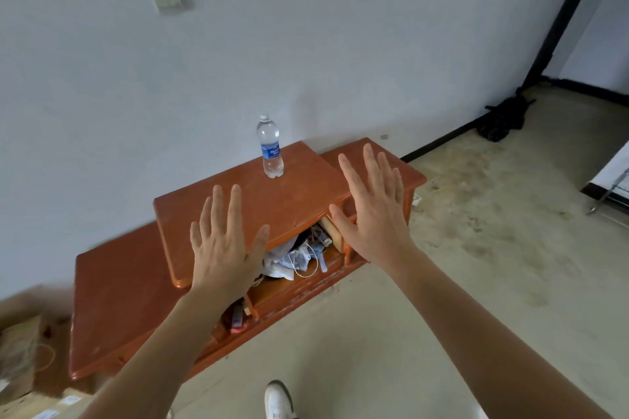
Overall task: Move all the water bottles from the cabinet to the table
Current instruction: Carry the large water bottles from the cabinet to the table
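A clear water bottle [270, 150] with a blue label and white cap stands upright near the back of the raised middle top of a low orange-brown wooden cabinet [289, 201] against the wall. My left hand [224, 245] is stretched out flat with fingers spread over the front edge of that top, holding nothing. My right hand [372, 211] is also spread wide, hovering over the cabinet's right part, empty. Below the top, an open compartment [299, 257] holds white cloth, cables and small clutter; I cannot tell whether a bottle lies in there.
The cabinet's lower left wing [115, 309] reaches toward cardboard boxes [20, 360] at the bottom left. Bare concrete floor [476, 282] stretches to the right. A dark bag [500, 119] lies by the far corner, a metal rack [609, 194] stands at the right edge. My white shoe [279, 400] shows below.
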### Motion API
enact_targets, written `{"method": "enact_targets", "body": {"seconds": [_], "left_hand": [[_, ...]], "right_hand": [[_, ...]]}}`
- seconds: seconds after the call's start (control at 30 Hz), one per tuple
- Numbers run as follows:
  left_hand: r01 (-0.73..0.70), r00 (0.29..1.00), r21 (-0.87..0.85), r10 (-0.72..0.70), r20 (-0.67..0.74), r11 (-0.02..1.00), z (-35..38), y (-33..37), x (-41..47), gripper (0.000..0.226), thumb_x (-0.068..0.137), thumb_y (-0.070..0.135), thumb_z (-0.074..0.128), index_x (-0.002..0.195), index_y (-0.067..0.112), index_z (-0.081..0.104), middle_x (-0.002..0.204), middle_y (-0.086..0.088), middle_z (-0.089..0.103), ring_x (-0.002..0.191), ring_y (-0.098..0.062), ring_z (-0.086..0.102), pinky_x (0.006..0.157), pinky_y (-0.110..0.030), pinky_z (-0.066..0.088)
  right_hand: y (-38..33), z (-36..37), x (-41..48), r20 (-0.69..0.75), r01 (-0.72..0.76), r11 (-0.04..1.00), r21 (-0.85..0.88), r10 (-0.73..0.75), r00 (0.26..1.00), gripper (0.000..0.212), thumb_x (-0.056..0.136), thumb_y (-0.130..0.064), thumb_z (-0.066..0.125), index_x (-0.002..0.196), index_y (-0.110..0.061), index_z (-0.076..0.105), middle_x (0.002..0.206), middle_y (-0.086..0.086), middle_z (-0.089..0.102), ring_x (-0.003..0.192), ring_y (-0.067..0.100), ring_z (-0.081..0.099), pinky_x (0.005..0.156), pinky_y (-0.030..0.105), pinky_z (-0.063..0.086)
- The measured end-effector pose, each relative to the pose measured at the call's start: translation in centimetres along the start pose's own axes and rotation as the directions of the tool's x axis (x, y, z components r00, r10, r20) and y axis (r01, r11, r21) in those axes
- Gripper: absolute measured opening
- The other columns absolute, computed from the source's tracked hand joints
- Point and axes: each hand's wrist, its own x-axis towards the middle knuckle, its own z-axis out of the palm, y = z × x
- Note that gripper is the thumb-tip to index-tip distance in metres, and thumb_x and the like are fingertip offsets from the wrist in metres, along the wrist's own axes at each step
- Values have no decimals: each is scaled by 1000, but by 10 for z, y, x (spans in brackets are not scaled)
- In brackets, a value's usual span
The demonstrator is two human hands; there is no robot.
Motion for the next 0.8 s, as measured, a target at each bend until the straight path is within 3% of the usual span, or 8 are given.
{"method": "enact_targets", "body": {"seconds": [0.3,0.47,0.6,0.8], "left_hand": [[24,991,3,-24,133,1000,67,-94,206,90,94,70,33,156,34,-22,167,-4,-22,155,-28,-9,123,-59,7],[34,983,8,-35,183,999,96,-117,306,95,92,73,37,154,36,-26,166,-2,-25,156,-30,-8,122,-60,10],[90,971,0,-87,224,996,133,-125,356,102,89,74,42,154,34,-26,166,-1,-25,156,-30,-7,122,-60,11],[302,909,-16,-282,308,953,197,-133,423,116,83,76,53,151,33,-32,168,-1,-19,156,-30,-3,122,-59,13]], "right_hand": [[8,131,178,147,-38,999,-22,41,988,83,99,-44,54,162,-36,1,170,7,-15,156,32,-14,124,51,-8],[39,178,252,167,-133,991,-24,135,977,85,99,-46,54,160,-41,-4,169,3,-17,156,29,-16,120,45,-14],[69,220,297,187,-165,986,4,162,969,86,98,-47,57,161,-41,-1,170,2,-15,156,29,-12,123,50,-5],[118,298,387,289,-108,981,158,59,956,88,98,-53,56,161,-41,-4,170,2,-16,157,30,-7,125,54,1]]}}
